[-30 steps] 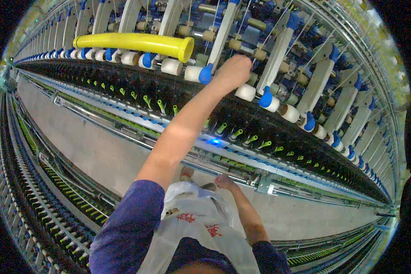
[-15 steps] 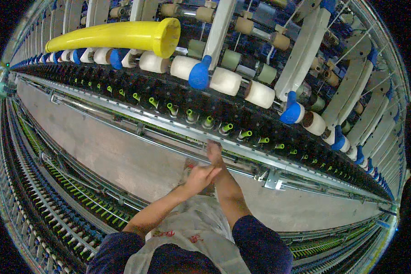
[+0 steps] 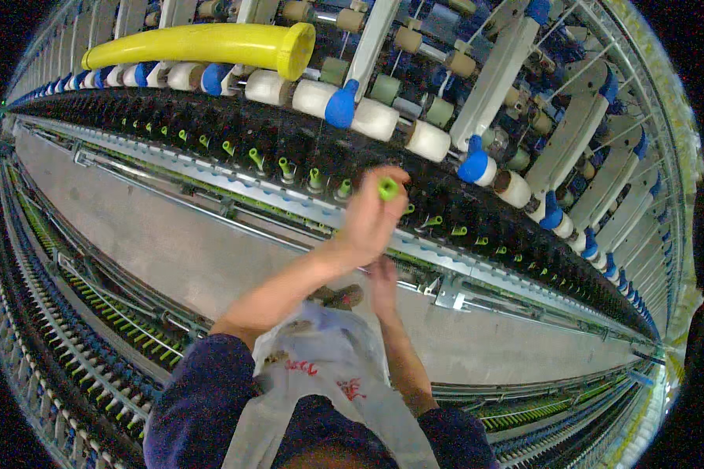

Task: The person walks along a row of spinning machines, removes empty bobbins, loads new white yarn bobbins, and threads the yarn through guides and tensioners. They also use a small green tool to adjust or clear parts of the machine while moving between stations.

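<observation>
My left hand point(image 3: 368, 223) reaches up over the machine's rail with its fingers closed around a green bobbin tube point(image 3: 388, 187). The open top of that tube shows between thumb and fingers and sits slightly above the line of the others; its lower part is hidden by my hand. A row of green bobbin tubes point(image 3: 314, 178) on spindles runs to both sides. My right hand point(image 3: 382, 283) is lower, by the front rail under my left wrist. Its fingers are blurred and partly hidden, so what they hold, if anything, does not show.
White rollers point(image 3: 429, 141) and blue-tipped arms point(image 3: 341, 105) stand above the spindles. A long yellow tube point(image 3: 195, 45) lies across them at upper left. A metal bracket point(image 3: 450, 293) juts from the front rail. Behind me, across the floor point(image 3: 172, 234), runs another spindle row point(image 3: 125, 320).
My left hand has risen from beside my right wrist to the spindle row and closed on a green bobbin tube. My right hand has dropped slightly lower. The view has shifted a little.
</observation>
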`<state>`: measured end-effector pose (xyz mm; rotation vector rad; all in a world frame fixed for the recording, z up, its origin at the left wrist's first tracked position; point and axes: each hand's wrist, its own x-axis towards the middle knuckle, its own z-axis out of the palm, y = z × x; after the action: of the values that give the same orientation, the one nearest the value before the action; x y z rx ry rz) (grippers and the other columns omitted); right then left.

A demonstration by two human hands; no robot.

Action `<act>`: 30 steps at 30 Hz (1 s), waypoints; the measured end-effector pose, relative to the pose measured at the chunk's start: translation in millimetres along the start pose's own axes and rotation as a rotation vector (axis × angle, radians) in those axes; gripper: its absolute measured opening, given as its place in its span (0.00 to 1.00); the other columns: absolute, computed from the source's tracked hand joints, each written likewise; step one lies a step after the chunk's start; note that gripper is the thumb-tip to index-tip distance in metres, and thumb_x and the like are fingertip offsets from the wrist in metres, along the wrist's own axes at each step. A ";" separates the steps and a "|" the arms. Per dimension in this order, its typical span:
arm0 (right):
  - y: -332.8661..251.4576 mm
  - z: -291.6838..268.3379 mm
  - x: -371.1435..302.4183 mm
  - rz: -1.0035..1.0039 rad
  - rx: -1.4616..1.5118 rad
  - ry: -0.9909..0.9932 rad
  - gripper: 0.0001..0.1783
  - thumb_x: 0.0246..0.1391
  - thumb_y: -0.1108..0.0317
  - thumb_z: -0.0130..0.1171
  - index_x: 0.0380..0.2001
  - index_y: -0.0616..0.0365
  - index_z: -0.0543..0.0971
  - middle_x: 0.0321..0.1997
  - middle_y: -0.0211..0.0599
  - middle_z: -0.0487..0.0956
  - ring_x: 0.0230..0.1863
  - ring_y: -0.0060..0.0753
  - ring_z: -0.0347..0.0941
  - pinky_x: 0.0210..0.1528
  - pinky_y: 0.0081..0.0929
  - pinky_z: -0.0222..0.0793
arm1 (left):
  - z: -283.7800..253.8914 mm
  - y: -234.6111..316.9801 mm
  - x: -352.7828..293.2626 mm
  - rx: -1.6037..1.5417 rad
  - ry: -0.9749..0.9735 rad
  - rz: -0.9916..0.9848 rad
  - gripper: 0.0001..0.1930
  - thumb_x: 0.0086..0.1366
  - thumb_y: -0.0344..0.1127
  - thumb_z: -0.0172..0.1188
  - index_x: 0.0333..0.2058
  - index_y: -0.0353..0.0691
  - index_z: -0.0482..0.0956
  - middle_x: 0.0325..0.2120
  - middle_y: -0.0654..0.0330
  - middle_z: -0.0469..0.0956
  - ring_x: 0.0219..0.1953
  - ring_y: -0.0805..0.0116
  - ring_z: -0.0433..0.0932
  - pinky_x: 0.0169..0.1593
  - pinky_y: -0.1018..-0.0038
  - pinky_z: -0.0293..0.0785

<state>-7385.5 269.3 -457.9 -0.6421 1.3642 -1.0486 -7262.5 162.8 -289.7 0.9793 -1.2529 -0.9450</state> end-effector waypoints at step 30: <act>-228.6 70.1 -118.7 -0.704 -0.209 -0.165 0.04 0.48 0.78 0.59 0.29 0.65 0.80 0.30 0.28 0.71 0.31 0.20 0.65 0.33 0.16 0.61 | -57.2 126.8 -41.3 -0.606 -0.191 -0.398 0.18 0.67 0.36 0.48 0.54 0.39 0.62 0.55 0.51 0.66 0.51 0.58 0.73 0.51 0.59 0.74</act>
<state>-7355.7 260.5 -192.8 -1.3978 1.1252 -1.3685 -7204.6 245.1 -185.2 0.6664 -0.8418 -1.6440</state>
